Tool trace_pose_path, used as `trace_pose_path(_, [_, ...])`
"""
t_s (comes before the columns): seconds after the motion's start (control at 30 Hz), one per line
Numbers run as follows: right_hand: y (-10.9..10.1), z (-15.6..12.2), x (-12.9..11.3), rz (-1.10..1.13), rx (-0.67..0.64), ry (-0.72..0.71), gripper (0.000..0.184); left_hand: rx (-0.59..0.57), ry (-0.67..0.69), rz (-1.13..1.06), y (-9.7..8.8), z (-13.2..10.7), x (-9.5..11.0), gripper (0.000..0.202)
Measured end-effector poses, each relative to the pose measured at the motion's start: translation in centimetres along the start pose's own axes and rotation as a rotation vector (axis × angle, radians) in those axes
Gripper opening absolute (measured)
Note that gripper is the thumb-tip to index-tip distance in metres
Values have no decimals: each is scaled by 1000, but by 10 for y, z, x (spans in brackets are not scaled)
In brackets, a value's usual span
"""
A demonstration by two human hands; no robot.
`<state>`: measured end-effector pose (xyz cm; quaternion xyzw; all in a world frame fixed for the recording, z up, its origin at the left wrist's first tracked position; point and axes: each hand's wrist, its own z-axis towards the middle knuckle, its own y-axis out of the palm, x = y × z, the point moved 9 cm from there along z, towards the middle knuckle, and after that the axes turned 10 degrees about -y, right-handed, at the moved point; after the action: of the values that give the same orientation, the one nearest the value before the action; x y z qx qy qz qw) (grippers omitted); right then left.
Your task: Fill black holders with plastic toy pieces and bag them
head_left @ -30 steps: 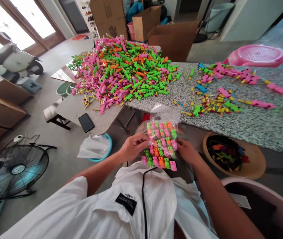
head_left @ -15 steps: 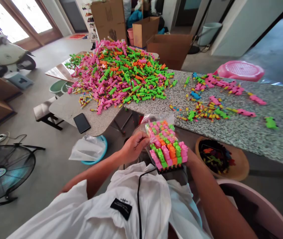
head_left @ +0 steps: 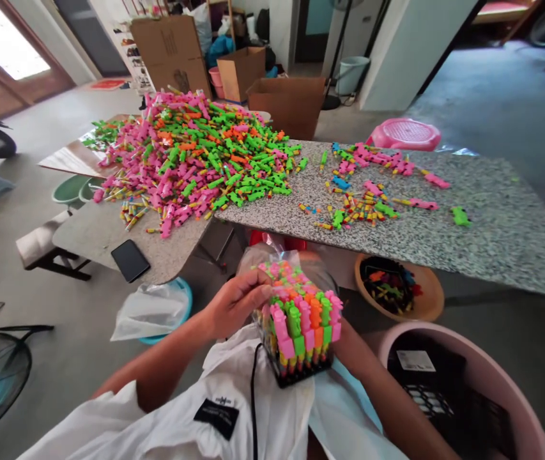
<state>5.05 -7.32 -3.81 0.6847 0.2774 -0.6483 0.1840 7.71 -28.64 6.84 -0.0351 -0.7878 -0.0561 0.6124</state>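
Over my lap is a black rack [head_left: 307, 374] packed with rows of pink, green and orange animal-shaped figures [head_left: 305, 316] on striped yellow-and-red stems. A clear plastic bag [head_left: 289, 257] wraps its far end and left side. My left hand [head_left: 241, 300] is closed at the rack's upper left, thumb and fingers pinching the bag's film. At the rack's right side, my right hand [head_left: 342, 335] grips it, its fingers hidden behind the figures.
A large heap of similar figures [head_left: 195, 160] covers the table's left part; loose ones and stems [head_left: 363, 207] lie on the speckled tabletop [head_left: 483, 243]. A phone [head_left: 130, 260] lies at the left corner. Below stand an orange basin [head_left: 437, 303], a pink tub [head_left: 526, 396] and a blue basin [head_left: 188, 300].
The view has shifted right. The rack has tipped so its near face, with stems and black base, shows more. My left hand has moved over the rack's upper left edge.
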Motion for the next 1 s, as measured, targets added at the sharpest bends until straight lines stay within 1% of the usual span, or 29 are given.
trace_pose_path(0.07, [-7, -7, 0, -4, 67, 42, 41, 13, -13, 13, -7, -2, -4, 35])
trace_pose_path(0.1, [-11, -7, -3, -8, 101, 40, 42, 29, -19, 10, -11, -3, -6, 36])
trace_pose_path(0.17, [-15, -2, -14, 2, 130, -16, 44, 55, -30, 5, -19, -3, -8, 38])
trace_pose_path(0.23, [-13, 7, -28, 60, 100, -72, 45, 63, -47, 1, -25, -3, -9, 40])
trace_pose_path(0.33, [-5, 22, -45, 174, 42, -103, 44, 94, -52, 15, -34, -3, -8, 39])
trace_pose_path(0.4, [2, 30, -56, 221, -2, -120, 40, 126, -49, 37, -41, -5, -7, 37])
trace_pose_path(0.5, [12, 39, -69, 238, -56, -140, 32, 138, -17, 74, -49, -9, -5, 32])
trace_pose_path(0.53, [13, 41, -71, 225, -49, -141, 30, 137, -5, 82, -51, -12, -4, 31])
trace_pose_path(0.6, [12, 45, -72, 156, 3, -130, 25, 138, -14, 85, -55, -17, -6, 31])
trace_pose_path(0.67, [10, 48, -73, 56, 54, -117, 24, 153, -66, 71, -60, -22, -11, 31])
trace_pose_path(0.77, [13, 50, -74, -26, 77, -98, 26, 199, -133, 14, -67, -28, -20, 32])
trace_pose_path(0.83, [14, 50, -73, -23, 102, -84, 28, 228, -145, -68, -69, -33, -26, 30])
trace_pose_path(0.9, [14, 49, -73, -19, 136, -82, 28, 241, -126, -163, -67, -39, -32, 26])
trace_pose_path(0.93, [14, 48, -73, -23, 150, -88, 28, 231, -108, -203, -64, -42, -35, 24])
trace_pose_path(1.0, [14, 47, -74, -42, 155, -106, 27, 193, -72, -252, -53, -49, -40, 27])
